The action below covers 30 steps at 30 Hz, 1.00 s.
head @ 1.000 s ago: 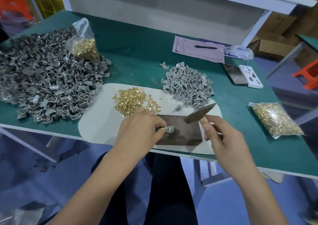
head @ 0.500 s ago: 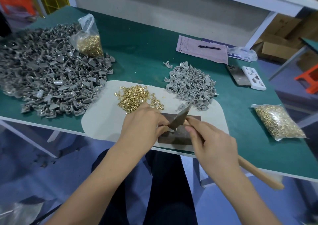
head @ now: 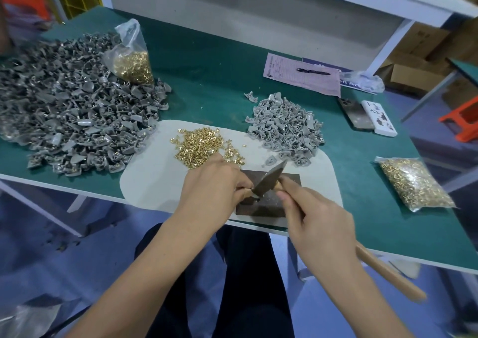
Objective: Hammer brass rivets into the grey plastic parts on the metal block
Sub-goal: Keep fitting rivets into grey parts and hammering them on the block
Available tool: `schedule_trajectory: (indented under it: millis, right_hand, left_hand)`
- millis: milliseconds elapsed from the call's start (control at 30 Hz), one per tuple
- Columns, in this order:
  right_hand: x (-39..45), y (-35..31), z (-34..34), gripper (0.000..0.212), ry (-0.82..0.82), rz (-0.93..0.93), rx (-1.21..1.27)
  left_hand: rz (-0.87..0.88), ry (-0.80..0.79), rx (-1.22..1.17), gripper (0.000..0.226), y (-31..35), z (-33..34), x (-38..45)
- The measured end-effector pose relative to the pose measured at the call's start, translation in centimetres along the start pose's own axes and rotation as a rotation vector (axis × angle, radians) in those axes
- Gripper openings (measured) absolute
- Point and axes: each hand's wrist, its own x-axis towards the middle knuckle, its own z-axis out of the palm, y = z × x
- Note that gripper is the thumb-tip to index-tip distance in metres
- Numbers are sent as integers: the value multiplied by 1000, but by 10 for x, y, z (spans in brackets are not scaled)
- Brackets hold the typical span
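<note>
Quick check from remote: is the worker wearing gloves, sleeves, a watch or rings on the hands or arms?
No. The left hand and right hand are bare, with no gloves, rings or watch visible. Both forearms are uncovered as far as the frame shows; no sleeve edge appears.

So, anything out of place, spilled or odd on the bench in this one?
Mostly orderly. A few brass rivets lie strewn off their pile on the white mat, and two grey parts sit apart from the smaller heap. The metal block lies close to the table edge.
</note>
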Motion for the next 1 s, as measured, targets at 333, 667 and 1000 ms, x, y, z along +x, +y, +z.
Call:
schedule_trajectory:
  millis: [333,667,1000]
  right_hand:
    - [4,1,-4,29,-47,18,-50]
    - [3,12,-5,34,-20,144,-29]
    - [-3,77,12,50,-241,547,-231]
  left_hand:
    - [-13,-17,-10,14,2,-2,0]
    - [-39,-32,-11,16,0,1,0]
    - [-23,0,-45,12,-1,3,-2]
